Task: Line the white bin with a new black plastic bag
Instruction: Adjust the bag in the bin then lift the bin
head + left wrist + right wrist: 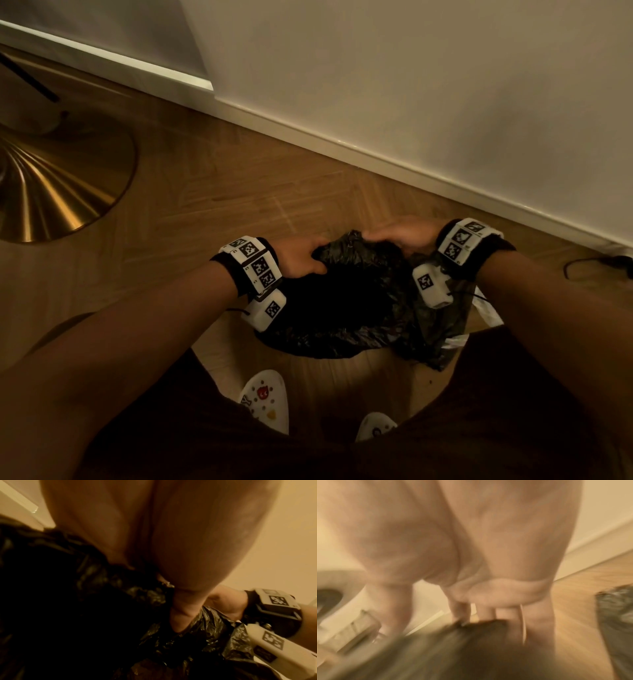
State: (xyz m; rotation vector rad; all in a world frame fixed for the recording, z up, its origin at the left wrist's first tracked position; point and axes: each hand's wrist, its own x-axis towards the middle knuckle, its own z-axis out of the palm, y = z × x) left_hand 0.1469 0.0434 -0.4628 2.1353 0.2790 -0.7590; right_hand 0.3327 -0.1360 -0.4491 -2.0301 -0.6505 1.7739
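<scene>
The black plastic bag (356, 294) was a thin, crinkled film, glossy where the warm light caught its creases and nearly featureless in the dark hollow at its middle. It hung in front of the person, above the wooden floor (212, 192) and close to the white baseboard (376, 150), with its mouth pulled wide between the two hands. The left hand (298, 257) gripped the left edge of the opening, its fingers curled over the bunched film. The right hand (400, 234) held the far right edge, the fingers bent down onto the plastic; the right wrist view was smeared by blur, yet it showed the fingertips (462, 616) closing on the dark film. On the lower right the bag draped in loose, semi-translucent grey-green folds over something white (486, 315), of which only a sliver showed, so it could not be told whether that was the bin. A round brass lamp base (58, 178) stood well apart to the left, and two white clogs (265, 401) showed below.
</scene>
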